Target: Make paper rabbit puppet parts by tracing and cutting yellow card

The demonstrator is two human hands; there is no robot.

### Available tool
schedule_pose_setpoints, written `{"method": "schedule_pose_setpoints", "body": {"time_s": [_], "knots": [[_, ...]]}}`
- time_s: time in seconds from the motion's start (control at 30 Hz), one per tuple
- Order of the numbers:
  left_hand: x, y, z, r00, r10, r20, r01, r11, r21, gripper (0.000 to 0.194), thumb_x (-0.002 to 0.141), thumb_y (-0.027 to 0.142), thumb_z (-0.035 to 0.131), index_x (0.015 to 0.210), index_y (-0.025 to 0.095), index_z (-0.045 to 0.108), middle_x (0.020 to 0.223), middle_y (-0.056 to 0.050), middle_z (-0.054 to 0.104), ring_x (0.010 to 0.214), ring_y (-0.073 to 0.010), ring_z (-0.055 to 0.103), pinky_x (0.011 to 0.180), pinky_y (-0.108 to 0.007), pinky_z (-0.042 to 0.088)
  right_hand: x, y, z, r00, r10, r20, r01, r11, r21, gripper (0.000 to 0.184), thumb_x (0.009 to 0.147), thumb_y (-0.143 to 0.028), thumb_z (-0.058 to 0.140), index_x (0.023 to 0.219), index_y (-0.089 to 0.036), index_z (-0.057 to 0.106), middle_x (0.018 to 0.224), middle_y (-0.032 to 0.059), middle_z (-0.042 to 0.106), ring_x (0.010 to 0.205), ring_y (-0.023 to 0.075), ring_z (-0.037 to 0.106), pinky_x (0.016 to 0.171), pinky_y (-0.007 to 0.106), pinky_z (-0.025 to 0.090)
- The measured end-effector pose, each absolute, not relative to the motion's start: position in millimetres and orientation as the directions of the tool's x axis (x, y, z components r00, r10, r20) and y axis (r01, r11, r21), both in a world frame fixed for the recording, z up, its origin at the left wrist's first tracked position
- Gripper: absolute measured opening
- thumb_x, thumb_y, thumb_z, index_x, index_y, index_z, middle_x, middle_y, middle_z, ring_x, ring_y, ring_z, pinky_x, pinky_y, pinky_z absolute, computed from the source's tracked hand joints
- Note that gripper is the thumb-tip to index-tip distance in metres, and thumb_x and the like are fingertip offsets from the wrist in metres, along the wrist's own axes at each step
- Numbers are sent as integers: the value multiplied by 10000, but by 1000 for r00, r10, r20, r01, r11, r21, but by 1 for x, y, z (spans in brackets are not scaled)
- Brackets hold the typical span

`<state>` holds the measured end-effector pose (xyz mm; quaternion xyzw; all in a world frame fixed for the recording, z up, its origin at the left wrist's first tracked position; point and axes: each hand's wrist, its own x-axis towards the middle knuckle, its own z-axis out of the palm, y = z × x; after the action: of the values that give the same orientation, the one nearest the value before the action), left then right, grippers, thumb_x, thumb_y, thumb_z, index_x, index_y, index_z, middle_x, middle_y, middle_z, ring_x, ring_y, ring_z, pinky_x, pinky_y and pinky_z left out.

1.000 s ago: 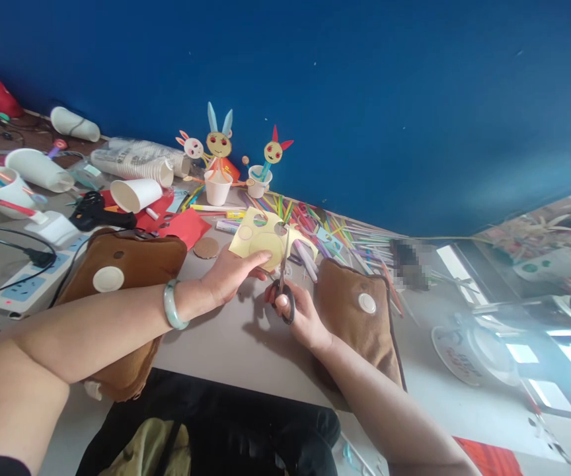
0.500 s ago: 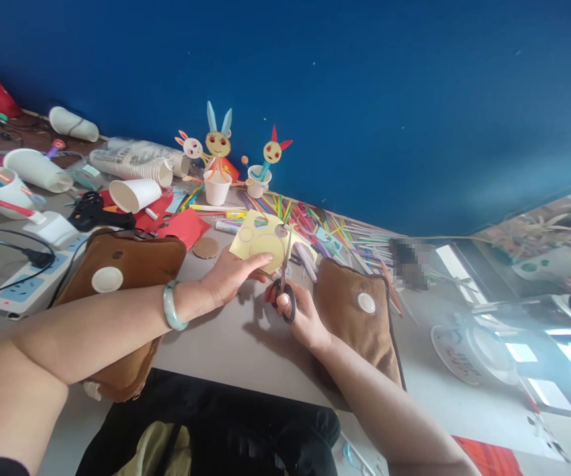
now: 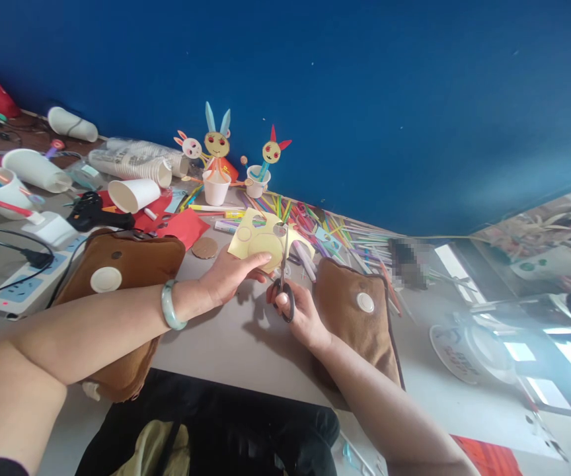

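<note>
1. Yellow paper sheet [image 3: 264,244] is held up off the grey table [image 3: 226,357], near centre of view, btwn the two hands. Circles, large & small, are drawn on it; holes & curved notches are cut along its far edge.
2. Sheet is gripped by L hand [image 3: 233,274]: thumb is laid on top, at the large circle, w/ other fingers tucked partly out of sight below. A pale green bangle [image 3: 168,305] is worn on the L wrist.
3. Scissors [image 3: 284,272] are grasped in R hand [image 3: 304,320], fingers curled round the dark handles. Blades are pointed away from the body & set against the sheet, just R of the large circle; how wide they're parted can't be told.
4. Forearms are flanked by brown cushions: one [image 3: 137,258] partly covered by L arm, other [image 3: 342,297] beside R hand.
5. Brown disc [image 3: 205,248] & red paper [image 3: 189,228] are placed beyond L wrist.
6. Coloured sticks [image 3: 310,218] are strewn behind the sheet.
7. Farther back, by the blue wall [image 3: 315,86], a blue-eared figure [image 3: 217,144] & a red-eared figure [image 3: 271,153] are stood in white cups.
8. At far L, a black glue gun [image 3: 94,210], a power strip [image 3: 18,294] & stacked cups [image 3: 131,165] are seen.
</note>
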<state>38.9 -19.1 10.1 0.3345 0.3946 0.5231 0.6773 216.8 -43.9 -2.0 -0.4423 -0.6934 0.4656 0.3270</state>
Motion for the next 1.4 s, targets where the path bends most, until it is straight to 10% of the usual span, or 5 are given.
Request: {"method": "schedule_pose_setpoints", "body": {"time_s": [1.4], "knots": [[31, -11, 9, 163, 984, -71, -370, 128, 920, 286, 780, 375, 756, 971, 169, 696, 873, -41, 735, 729, -147, 674, 583, -225, 505, 218, -44, 3, -360, 933, 8, 320, 131, -938, 712, 737, -891, 559, 672, -182, 553, 577, -32, 430, 562, 107, 349, 536, 266, 275]]}}
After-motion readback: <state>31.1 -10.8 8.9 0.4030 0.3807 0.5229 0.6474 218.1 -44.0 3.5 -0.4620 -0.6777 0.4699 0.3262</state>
